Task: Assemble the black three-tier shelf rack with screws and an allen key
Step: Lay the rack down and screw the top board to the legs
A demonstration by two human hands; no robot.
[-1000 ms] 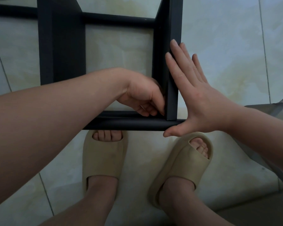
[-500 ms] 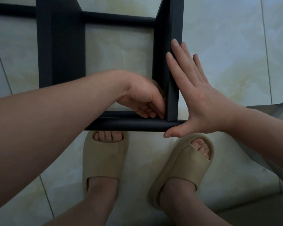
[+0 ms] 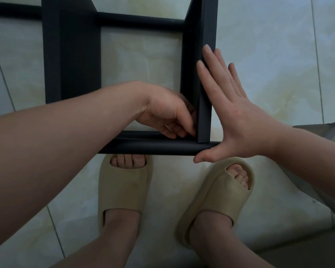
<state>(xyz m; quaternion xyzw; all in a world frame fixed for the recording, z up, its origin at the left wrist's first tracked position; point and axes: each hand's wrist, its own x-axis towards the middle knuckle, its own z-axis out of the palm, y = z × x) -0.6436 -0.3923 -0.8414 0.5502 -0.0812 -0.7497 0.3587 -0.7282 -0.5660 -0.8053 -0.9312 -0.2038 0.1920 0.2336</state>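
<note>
Pressing flat against the outer face of the right side panel (image 3: 205,117) of the black shelf rack (image 3: 72,55), the right hand (image 3: 238,120) keeps its fingers straight, with the thumb spread under the end of the near crossbar (image 3: 153,147). The left hand (image 3: 168,115) reaches inside the frame to the corner where panel and crossbar meet, its fingers curled at the joint; whether they grip anything is hidden. The rack stands on the tiled floor (image 3: 269,55), just ahead of two beige slippers (image 3: 124,186).
</note>
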